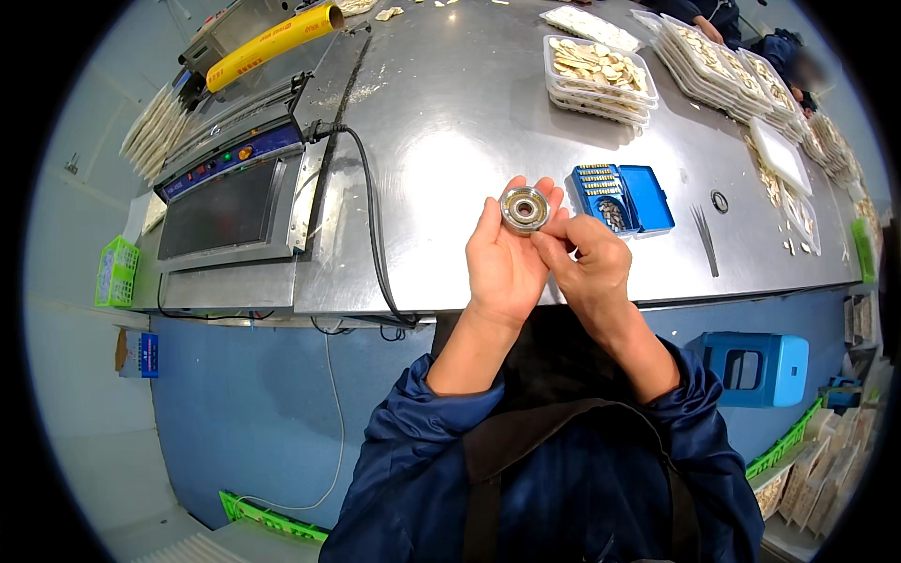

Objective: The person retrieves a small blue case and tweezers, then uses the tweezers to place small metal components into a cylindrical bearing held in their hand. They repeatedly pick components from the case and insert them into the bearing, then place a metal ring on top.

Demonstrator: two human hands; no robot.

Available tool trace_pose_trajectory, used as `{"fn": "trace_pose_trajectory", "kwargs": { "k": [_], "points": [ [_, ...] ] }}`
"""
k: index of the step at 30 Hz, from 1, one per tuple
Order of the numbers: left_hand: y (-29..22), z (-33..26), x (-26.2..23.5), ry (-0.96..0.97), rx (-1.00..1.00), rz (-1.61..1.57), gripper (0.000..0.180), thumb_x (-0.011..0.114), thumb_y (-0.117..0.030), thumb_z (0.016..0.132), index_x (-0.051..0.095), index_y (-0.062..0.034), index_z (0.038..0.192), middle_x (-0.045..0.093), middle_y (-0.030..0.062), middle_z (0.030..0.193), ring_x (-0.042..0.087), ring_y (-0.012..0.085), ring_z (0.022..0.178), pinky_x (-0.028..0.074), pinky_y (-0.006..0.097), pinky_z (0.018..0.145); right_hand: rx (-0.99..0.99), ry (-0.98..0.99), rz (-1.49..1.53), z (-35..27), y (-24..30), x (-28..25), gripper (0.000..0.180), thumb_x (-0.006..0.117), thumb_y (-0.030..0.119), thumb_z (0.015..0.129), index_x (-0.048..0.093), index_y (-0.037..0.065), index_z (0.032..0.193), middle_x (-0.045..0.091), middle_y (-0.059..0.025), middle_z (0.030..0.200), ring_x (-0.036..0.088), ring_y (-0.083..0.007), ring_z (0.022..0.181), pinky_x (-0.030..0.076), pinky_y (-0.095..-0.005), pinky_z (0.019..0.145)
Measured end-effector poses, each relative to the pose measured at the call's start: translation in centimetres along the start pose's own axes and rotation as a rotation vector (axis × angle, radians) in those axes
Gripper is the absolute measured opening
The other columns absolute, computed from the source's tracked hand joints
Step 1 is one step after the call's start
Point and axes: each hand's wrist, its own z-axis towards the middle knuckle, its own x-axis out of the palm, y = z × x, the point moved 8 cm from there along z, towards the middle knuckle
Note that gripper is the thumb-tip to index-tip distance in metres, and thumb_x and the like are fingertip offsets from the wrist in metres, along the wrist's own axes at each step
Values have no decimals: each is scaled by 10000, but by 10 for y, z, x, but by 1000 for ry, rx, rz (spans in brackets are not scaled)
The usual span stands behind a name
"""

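Note:
A round metal bearing (525, 209) with a hole through its middle lies across the fingers of my left hand (507, 263). That palm faces up and the thumb rests along the bearing's left side. My right hand (598, 261) is closed in a pinch at the bearing's near right edge; whatever its fingertips hold is hidden. Just right of the bearing stands an opened blue case (587, 199), with small cylindrical pieces in rows and a round well of loose bits. Further right, metal tweezers (706, 242) and a dark ring (719, 202) lie on the steel table (450, 103).
At left is a sealing machine (225, 211) with a black cable (374, 206) running over the table edge. Stacked trays of pale slices (601, 84) stand at the back, with more trays (723, 70) beside a co-worker. A blue plastic bin (760, 369) sits lower right.

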Motion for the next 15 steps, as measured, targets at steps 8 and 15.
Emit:
{"fn": "trace_pose_trajectory", "kwargs": {
  "k": [8,15],
  "points": [
    [-4,-1,0,-11,0,-6,454,264,-346,997,303,-20,1311,393,225,1322,402,351,1234,339,473,1050,-13,112,-230,13,-3,-2,287,792,168,642,577,33,775,572,-71,695,568,-216,640,458,-316,561],
    [7,-3,-3,-13,-71,-43,425,246,-318,1003,330,-18,1292,396,234,1336,408,344,1230,338,459,1056,-43,54,-226,16,7,-1,394,810,205,603,579,25,867,588,-81,744,586,-241,708,477,-339,599]
  ]
}}
